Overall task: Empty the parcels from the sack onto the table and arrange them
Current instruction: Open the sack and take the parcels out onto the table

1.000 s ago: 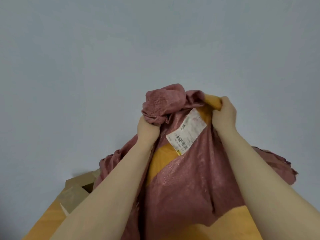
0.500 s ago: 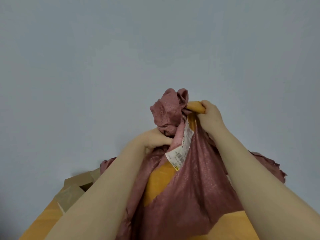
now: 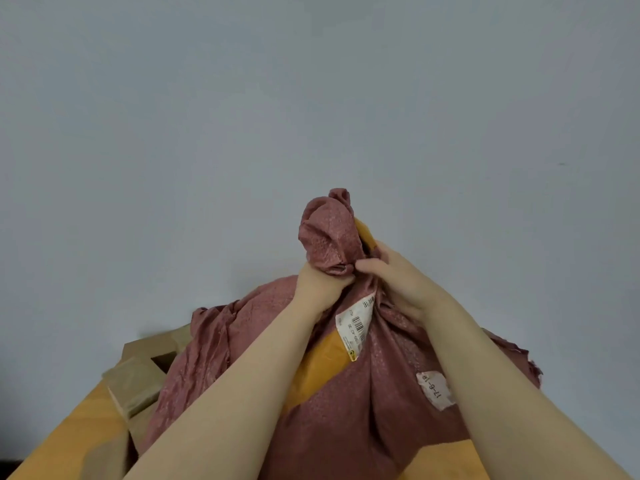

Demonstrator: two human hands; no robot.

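Gripping the bunched end of the sack (image 3: pixel 363 410) is the step in hand; I judge it is the lift that tips the parcels out. Far left of my left fingers (image 3: pixel 332 280), and lower, brown cardboard boxes (image 3: pixel 135 379) lie on the bench (image 3: pixel 62 434), partly under the sack's cloth. My left fingers are curled tight round the gathered red cloth. My right fingers (image 3: pixel 372 265), touching them from the right, pinch the same bunch.

Just below both sets of fingers a yellow parcel (image 3: pixel 322 368) with a white barcode label (image 3: pixel 356 323) shows through a gap in the sack. A yellow edge shows again just above my right fingers. Further below them a paper tag (image 3: pixel 434 389) sticks to the cloth.

To do this well I should grip firmly with both, raise the bunch high and shake gently, so the parcels slide toward the sack's mouth and not onto the boxes.

I cannot see the mouth, nor how many parcels are inside. My left fingertips are hidden behind the cloth, the bench is cut off at the bottom edge, and the label's print is too small to read.
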